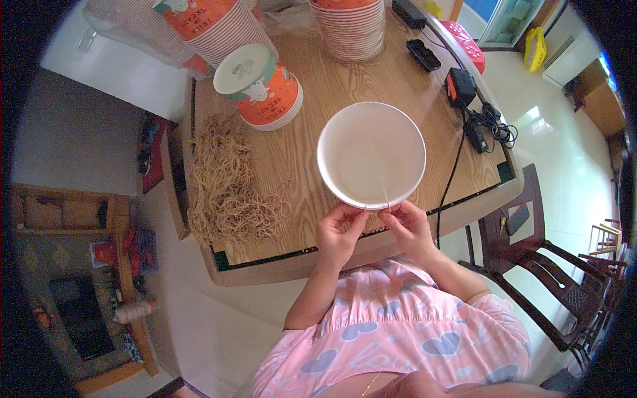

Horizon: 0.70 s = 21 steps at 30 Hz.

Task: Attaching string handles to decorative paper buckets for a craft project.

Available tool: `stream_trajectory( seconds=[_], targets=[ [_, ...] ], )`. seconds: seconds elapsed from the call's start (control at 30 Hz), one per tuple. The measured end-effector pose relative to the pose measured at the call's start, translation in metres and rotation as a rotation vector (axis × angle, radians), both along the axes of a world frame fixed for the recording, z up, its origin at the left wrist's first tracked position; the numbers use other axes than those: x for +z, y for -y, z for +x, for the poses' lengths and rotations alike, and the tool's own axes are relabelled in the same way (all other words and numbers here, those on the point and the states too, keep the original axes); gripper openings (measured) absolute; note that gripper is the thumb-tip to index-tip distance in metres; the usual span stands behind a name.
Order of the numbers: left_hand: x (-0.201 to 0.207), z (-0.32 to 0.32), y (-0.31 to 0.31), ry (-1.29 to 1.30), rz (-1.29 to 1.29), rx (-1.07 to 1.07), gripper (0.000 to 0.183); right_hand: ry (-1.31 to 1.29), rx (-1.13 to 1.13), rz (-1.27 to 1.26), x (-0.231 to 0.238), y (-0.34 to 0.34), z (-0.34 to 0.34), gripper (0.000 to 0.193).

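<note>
While both hands work at the near rim of an open white-lined paper bucket point(371, 149), the bucket itself sits just inside the table's point(305, 166) near edge, right of its middle; whether its base rests on the wood or is raised, I cannot tell. The right hand point(409, 229) has a narrow thumb-and-finger pinch on a thin twine strand point(386, 191), whose free end shows against the bucket's inner wall. The left hand point(338, 235) is pinched just as narrowly beside it and appears to grip the same strand, though the fingers hide most of it.

As for progress, the strand is already at the rim, which suggests threading or tying partway through. No finished knot shows, and no twine loop spans the opening. A loose heap of tan twine point(225, 186) lies along the left edge, so plenty of material seems left. Beyond it stands a short inverted bucket stack point(272, 99), with taller nested stacks point(222, 30) at the far left corner and another stack point(348, 33) at the far edge; no twine is visible on these.

Dark capital lettering, a short festive phrase, can be read on the orange bucket sides; the short stack's pale base bears a small illegible mark.
</note>
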<state>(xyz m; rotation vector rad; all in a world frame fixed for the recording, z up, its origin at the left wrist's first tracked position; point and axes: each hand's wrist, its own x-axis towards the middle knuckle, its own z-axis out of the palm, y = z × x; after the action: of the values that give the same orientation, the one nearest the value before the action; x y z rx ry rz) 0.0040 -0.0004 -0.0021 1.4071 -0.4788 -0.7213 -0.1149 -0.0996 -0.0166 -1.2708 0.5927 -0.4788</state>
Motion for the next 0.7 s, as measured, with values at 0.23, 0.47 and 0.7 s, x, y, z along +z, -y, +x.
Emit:
stream_trajectory(
  seconds=[0.23,0.47,0.7],
  targets=[
    [0.003,-0.002,-0.003,-0.225,-0.039,-0.007,0.008,0.029,0.041,-0.068,-0.012,-0.003,-0.003,0.011],
    [-0.005,0.005,-0.008,-0.344,0.028,-0.112,0.012,-0.020,0.137,-0.169,0.000,0.000,-0.003,0.011],
    [-0.009,0.008,-0.002,-0.307,0.053,-0.201,0.013,-0.032,0.177,-0.109,0.007,0.000,-0.003,0.011]
  ],
)
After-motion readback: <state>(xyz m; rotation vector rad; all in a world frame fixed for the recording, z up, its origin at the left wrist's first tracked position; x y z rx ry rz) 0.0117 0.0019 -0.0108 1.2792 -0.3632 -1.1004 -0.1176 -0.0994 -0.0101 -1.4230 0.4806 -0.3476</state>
